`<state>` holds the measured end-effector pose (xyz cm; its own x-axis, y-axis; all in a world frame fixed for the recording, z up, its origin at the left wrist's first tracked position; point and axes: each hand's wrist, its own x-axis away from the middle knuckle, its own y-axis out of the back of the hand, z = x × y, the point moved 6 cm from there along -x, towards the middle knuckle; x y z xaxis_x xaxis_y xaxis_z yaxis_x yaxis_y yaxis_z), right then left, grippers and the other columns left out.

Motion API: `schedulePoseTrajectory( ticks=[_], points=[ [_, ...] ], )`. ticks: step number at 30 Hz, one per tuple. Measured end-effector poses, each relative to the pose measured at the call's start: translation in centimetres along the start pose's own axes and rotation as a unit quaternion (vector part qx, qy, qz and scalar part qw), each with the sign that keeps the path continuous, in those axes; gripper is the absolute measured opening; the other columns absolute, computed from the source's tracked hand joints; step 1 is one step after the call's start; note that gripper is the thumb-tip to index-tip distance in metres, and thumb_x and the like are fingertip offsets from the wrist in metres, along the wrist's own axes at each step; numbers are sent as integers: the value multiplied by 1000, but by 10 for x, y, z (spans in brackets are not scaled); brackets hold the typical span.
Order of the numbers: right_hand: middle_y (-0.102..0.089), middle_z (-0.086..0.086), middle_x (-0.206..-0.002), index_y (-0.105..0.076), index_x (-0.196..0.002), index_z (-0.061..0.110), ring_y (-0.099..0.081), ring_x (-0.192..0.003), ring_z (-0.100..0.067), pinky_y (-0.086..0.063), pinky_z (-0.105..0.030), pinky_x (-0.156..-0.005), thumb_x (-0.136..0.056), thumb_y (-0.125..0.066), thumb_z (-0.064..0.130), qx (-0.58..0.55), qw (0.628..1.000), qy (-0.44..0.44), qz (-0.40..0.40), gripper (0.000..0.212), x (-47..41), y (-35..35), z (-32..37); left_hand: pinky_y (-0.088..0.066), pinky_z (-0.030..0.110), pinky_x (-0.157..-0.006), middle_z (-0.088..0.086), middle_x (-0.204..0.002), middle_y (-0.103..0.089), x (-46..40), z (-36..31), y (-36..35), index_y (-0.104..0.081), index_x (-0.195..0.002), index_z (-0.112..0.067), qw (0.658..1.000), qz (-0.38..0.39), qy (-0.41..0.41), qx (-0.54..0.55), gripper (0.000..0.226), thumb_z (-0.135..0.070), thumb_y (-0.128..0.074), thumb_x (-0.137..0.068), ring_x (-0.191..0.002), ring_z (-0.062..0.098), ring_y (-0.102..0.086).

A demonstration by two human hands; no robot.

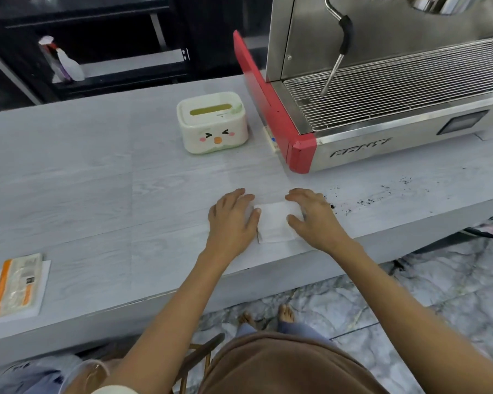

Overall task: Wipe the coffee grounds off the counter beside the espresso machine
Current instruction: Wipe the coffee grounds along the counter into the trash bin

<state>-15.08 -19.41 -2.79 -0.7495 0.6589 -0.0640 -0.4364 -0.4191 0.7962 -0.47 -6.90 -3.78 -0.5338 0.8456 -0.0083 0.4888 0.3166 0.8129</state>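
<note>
A white folded tissue (275,223) lies flat on the pale grey counter (97,194) near its front edge. My left hand (234,220) rests on the tissue's left side, fingers spread and flat. My right hand (313,217) presses on its right side with fingers slightly bent. Dark coffee grounds (367,199) are scattered on the counter just right of my right hand, in front of the espresso machine (382,95), which is steel with a red side panel.
A white tissue box with a cartoon face (212,126) stands left of the machine. An orange-and-white packet (17,285) lies at the counter's left front. Black shelving with a spray bottle (66,62) is behind. Marble floor lies below the counter edge.
</note>
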Motion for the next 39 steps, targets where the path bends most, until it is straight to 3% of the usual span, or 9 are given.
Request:
schedulePoseTrajectory(
  ticks=[2, 4, 8, 29, 39],
  points=[
    [-50, -5, -140, -60, -123, 10, -44, -123, -32, -38, -45, -94, -81, -68, 18, 113, 991, 27, -60, 44, 9, -1, 11, -19, 59, -118, 2, -161, -35, 4, 7, -4, -50, -145, -23, 999, -23, 21, -29, 54, -47, -34, -100, -148, 30, -26],
    [-50, -6, -140, -59, -124, 9, -43, -128, -30, -40, -48, -96, -86, -59, 23, 133, 985, 64, -93, 40, 19, -9, 28, -12, 60, -120, 3, -164, -28, 8, 12, -9, -43, -149, -23, 997, -34, 40, -52, 59, -49, -26, -100, -152, 31, -17],
    [-46, -7, -145, -51, -136, 9, -33, -139, -25, -30, -46, -110, -97, -42, 25, 130, 984, 116, -37, 43, 33, -50, 43, -6, 55, -123, 5, -167, -22, 15, 18, -16, -33, -156, -24, 991, -42, 62, -111, 64, -54, -17, -102, -154, 27, -12],
    [-27, -1, -156, -31, -149, 14, -21, -145, -16, -18, -42, -118, -103, -22, 35, 183, 983, 9, -20, 52, 27, -26, -26, 2, 59, -122, 4, -170, -6, -3, -14, -52, -13, -161, -26, 984, -27, 81, -156, 64, -53, -16, -103, -156, 25, 0],
    [-29, 2, -155, -35, -148, 17, -21, -145, -13, -15, -39, -118, -102, -22, 35, 157, 987, -7, -34, 51, 25, -1, -59, 0, 58, -123, 6, -170, -8, -15, -49, -76, -15, -161, -23, 985, -13, 50, -165, 66, -54, -18, -102, -156, 27, -2]
  ],
)
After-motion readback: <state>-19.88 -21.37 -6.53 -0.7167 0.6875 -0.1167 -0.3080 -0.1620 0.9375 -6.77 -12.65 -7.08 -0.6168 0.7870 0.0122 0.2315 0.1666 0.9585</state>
